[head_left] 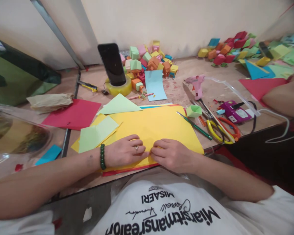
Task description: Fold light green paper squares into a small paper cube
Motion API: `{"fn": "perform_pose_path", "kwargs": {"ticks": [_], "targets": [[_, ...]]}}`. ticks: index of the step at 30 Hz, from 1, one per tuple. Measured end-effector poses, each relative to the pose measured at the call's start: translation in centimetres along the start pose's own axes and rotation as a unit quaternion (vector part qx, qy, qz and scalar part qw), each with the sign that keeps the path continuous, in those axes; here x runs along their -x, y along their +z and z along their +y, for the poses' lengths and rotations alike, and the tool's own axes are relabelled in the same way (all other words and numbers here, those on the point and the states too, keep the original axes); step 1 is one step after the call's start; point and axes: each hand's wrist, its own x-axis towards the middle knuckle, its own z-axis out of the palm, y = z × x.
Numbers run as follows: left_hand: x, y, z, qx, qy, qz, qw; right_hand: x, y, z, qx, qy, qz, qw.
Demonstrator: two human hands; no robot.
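Note:
A large yellow paper sheet [147, 125] lies on a stack of coloured sheets in front of me, with red showing under its near edge. My left hand [126, 150], with a ring and a green bead bracelet [102, 156], rests at the near part of the sheet, its fingers bent and pressed onto yellow paper. Almost fingertip to fingertip with it, my right hand [170, 155] has its fingers curled together on the same yellow paper. The fingertips hide whether a fold or a smaller piece lies beneath them. Pale green slips [98, 132] lie left of my left hand.
A phone [112, 63] stands in a tape roll [119, 87] before piled paper cubes [154, 62]. On the right are a green pen [196, 125], scissors [219, 132], a pink glue gun [198, 85], a purple power strip [236, 112] and another person's arm [285, 94].

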Motion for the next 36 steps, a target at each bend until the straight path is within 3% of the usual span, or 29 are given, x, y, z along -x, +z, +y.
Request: {"fn": "perform_pose_path", "kwargs": {"ticks": [3,7,12,20,25,31,36], "targets": [[0.0,0.0,0.0,-0.003,-0.004,-0.023,1.000,0.0,0.2,0.4,0.015,-0.043,-0.025,0.999],[-0.1,-0.1,0.2,-0.018,0.004,-0.004,1.000,1.1,0.1,1.0,0.000,-0.079,-0.060,0.995],[-0.1,-0.4,0.3,-0.026,0.006,0.010,1.000,4.7,-0.4,1.5,-0.036,-0.043,-0.045,0.997],[-0.8,-1.4,0.6,-0.033,0.013,-0.090,0.995,6.8,-0.7,1.1,-0.052,0.027,-0.007,0.998],[0.0,-2.6,1.9,-0.027,-0.041,-0.110,0.993,7.2,-0.4,1.3,-0.059,0.040,0.005,0.997],[3.1,-3.3,4.2,-0.052,-0.135,-0.129,0.981,7.8,-0.3,1.3,-0.056,0.044,0.031,0.997],[5.4,-3.2,6.2,-0.072,-0.207,-0.112,0.969,8.2,-0.4,1.2,-0.049,0.060,0.041,0.996]]}}
